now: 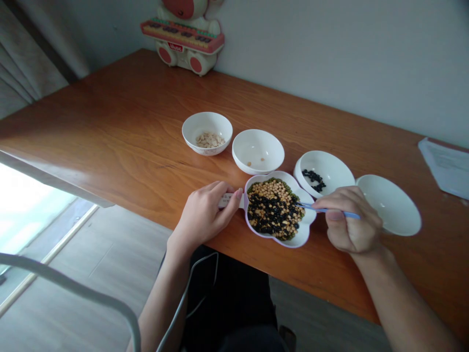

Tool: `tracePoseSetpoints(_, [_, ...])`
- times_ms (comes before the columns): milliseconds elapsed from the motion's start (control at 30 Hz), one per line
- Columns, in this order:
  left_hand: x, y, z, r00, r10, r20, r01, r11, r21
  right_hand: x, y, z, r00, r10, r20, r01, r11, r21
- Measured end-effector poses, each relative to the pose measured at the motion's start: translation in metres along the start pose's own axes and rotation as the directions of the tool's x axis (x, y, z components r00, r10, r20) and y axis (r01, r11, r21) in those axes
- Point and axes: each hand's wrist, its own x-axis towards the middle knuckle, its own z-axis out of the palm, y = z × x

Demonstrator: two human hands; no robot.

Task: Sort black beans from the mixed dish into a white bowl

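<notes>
We read one word only, "Music", in white on a small red plate on the front of the cream and red plastic toy keyboard (182, 35), far left on the table

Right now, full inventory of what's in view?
flower-shaped dish: 1, white, table's near edge, holds mixed black, yellow and green beans
round bowls: 4, white, in a row behind the dish; leftmost holds pale seeds, second a few bits, third black beans, fourth nothing visible
tweezers: 1, blue, tips in the dish
toy keyboard: 1, red and cream, table's far edge
papers: 1 stack, white, far right
table: 1, brown wood
left hand: at dish's left rim
right hand: holds tweezers
</notes>
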Motion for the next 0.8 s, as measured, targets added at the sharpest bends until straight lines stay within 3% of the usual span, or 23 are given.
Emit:
tracePoseSetpoints(433, [0.0,-0.003,0.001,1.0,0.015,-0.008,-0.015,1.0,0.001,-0.011,0.002,0.001,0.979,-0.007,-0.205,-0.004,0.999,-0.051])
tracePoseSetpoints(667, [0.0,-0.002,0.002,1.0,0.012,-0.007,-0.012,1.0,0.018,-0.012,0.003,-0.001,0.998,0.017,-0.065,-0.02,0.999,-0.043])
tracePoseSetpoints(800, [0.0,-0.001,0.001,1.0,0.011,-0.006,-0.011,1.0,0.02,-0.007,0.002,0.0,0.999,0.006,-0.047,-0.009,0.999,-0.048])
